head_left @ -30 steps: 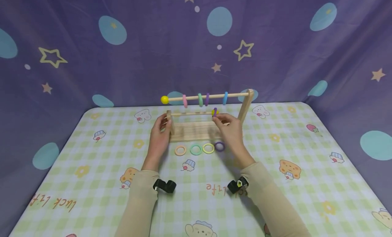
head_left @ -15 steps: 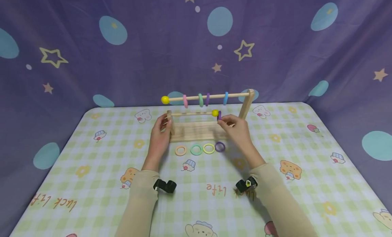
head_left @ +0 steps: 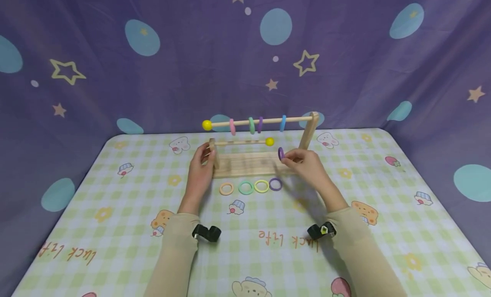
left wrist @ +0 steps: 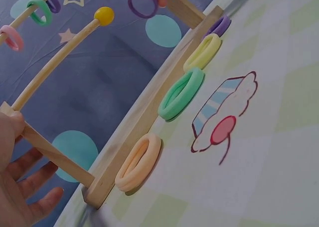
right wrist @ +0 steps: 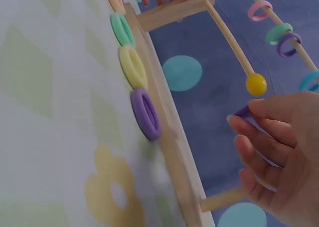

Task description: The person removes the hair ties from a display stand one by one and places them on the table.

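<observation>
My left hand (head_left: 201, 165) grips the short upright post of a wooden hair-tie rack (head_left: 249, 164), thumb on one side and fingers on the other. Between right thumb and forefinger, my right hand (head_left: 308, 165) pinches a purple hair tie (left wrist: 131, 5), held apart from the yellow ball tip (head_left: 270, 142) of the bare lower rod (head_left: 241, 142). Pink (head_left: 232, 127), green (head_left: 251, 125), purple and blue hair ties hang on the upper rod (head_left: 295, 119). In front of the base lie an orange hair tie (left wrist: 122, 179), a green one (left wrist: 169, 111), a yellow one and another purple one (right wrist: 139, 112).
A checked cloth with cartoon prints covers the table (head_left: 126, 211). Behind it hangs a purple curtain (head_left: 215, 75) with stars and blue ovals. The tall post (head_left: 307, 135) rises at the rack's right end, beside my right hand.
The purple hair tie came off the lower rod's ball tip as my right hand drew it rightward, then down and toward me. My left hand stayed on the post.
</observation>
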Demonstrator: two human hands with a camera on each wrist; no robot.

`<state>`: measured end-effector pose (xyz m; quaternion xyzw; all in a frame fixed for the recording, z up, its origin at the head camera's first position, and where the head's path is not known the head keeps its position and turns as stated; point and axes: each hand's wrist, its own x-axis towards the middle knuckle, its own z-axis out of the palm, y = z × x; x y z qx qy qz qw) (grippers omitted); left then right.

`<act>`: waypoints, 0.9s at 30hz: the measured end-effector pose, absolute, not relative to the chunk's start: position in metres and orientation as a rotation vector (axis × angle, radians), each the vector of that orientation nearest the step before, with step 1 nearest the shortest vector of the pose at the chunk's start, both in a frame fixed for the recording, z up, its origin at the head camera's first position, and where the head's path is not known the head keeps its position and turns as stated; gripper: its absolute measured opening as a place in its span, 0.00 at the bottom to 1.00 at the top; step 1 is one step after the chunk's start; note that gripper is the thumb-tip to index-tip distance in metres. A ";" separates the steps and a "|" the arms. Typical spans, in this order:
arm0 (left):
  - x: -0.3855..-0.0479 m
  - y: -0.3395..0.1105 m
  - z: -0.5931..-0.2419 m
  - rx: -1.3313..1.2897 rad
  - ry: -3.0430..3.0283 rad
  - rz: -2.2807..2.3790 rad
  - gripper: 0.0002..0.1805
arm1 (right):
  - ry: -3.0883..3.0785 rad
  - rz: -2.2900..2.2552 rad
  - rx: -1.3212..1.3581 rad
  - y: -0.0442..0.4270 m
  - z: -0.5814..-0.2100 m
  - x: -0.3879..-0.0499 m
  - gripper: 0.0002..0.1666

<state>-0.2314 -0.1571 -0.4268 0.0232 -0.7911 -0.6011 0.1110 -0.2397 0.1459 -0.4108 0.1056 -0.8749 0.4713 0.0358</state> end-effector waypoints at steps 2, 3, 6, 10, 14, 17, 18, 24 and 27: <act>-0.232 -0.157 -0.427 0.070 -2.325 -1.764 0.26 | -2.719 1.427 0.349 0.150 -0.410 -0.239 0.10; -0.232 -0.157 -0.427 0.068 -2.323 -1.764 0.26 | -2.735 1.412 0.367 0.152 -0.410 -0.238 0.10; -0.232 -0.157 -0.428 0.059 -2.320 -1.770 0.26 | -2.787 1.349 0.421 0.159 -0.410 -0.237 0.09; -0.232 -0.158 -0.428 0.045 -2.316 -1.777 0.27 | -2.834 1.268 0.480 0.167 -0.412 -0.236 0.07; -0.232 -0.158 -0.428 0.057 -2.326 -1.766 0.27 | -2.908 1.178 0.561 0.176 -0.414 -0.235 0.05; -0.231 -0.157 -0.428 0.069 -2.333 -1.757 0.27 | -2.990 1.104 0.623 0.181 -0.413 -0.233 0.04; -0.231 -0.157 -0.428 0.072 -2.335 -1.755 0.27 | -3.016 1.075 0.637 0.182 -0.413 -0.233 0.04; -0.231 -0.156 -0.426 0.064 -2.326 -1.755 0.27 | -3.090 0.934 0.732 0.184 -0.415 -0.230 0.03; -0.231 -0.156 -0.426 0.067 -2.324 -1.752 0.27 | -3.120 0.933 0.776 0.184 -0.417 -0.229 0.02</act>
